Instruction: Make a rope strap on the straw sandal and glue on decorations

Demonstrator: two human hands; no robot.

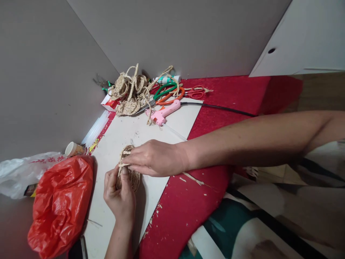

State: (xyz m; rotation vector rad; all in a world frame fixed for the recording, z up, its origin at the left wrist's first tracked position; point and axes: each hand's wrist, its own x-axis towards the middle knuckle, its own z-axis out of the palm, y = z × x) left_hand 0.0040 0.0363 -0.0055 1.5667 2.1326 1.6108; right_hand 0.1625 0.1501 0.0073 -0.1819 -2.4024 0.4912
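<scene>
Patterned clothing [228,216]: closest to the camera, at 4 o'clock from the rope coil, teal with pale and dark shapes.
Rope coil [135,181]: beneath both hands, over a white board [113,136]; from the view's centre it sits at 8 o'clock.
Handling: probably light and springy, its rough braid gripping well; unlikely to break, though loose ends could fray or the windings slacken.
Hold: best taken at the rim, thumb flat across several windings so that they stay together.
Left hand [121,192]: comes from 6 o'clock; its thumb presses the coil's upper face while the other fingers curl round the 9 o'clock rim, pinching the piece.
Right hand [152,158]: reaches in from 3 o'clock, fingers close together over the 12 o'clock end; whether they pinch a strand beneath, I cannot tell.
Tabletop [226,86]: red covering under the board, fibre scraps scattered at 4 and 5 o'clock.
Tools: pink glue gun [163,115] and green-and-orange scissors [153,102] at 1 o'clock; glue sticks [95,126] at 10.
Rope heap [121,88]: 12 o'clock, tangled.
Red bag [63,201]: crumpled, 8 o'clock.
Room: plain grey walls [175,36] from 10 to 1 o'clock, a white panel [304,39] at 2.
</scene>
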